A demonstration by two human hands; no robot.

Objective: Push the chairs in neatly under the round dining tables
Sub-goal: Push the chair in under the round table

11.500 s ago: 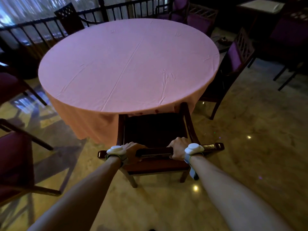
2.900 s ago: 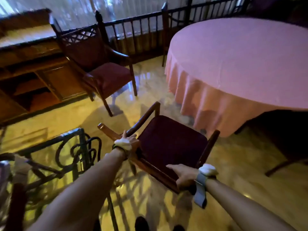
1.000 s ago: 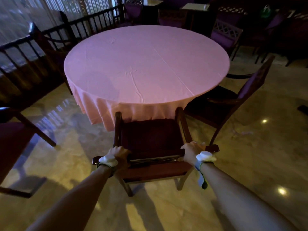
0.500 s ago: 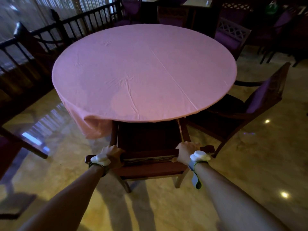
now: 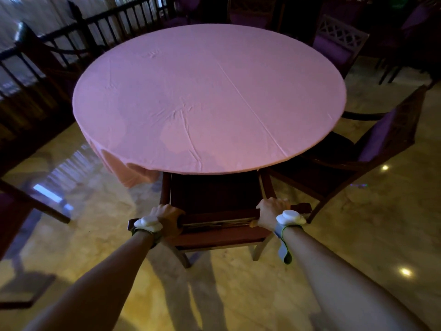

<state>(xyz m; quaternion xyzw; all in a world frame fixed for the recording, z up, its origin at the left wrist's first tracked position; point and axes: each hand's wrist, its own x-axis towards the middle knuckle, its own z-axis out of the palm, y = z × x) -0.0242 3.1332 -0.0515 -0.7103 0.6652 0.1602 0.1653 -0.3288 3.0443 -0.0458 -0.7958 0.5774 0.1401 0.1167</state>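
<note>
Under the round pink-clothed table (image 5: 210, 96), dark wooden chair (image 5: 216, 194), top rail in left hand's (image 5: 167, 217) and right hand's (image 5: 270, 211) clenched grip.

Count on view: one round table (image 5: 210, 91) under one pink cloth (image 5: 133, 173). Two hands, left hand (image 5: 167, 217) and right hand (image 5: 270, 210), each wrist bearing one white band, two bands in all. Chairs plainly countable: four; further dark ones at the back cannot be counted. One railing (image 5: 100, 27).
</note>
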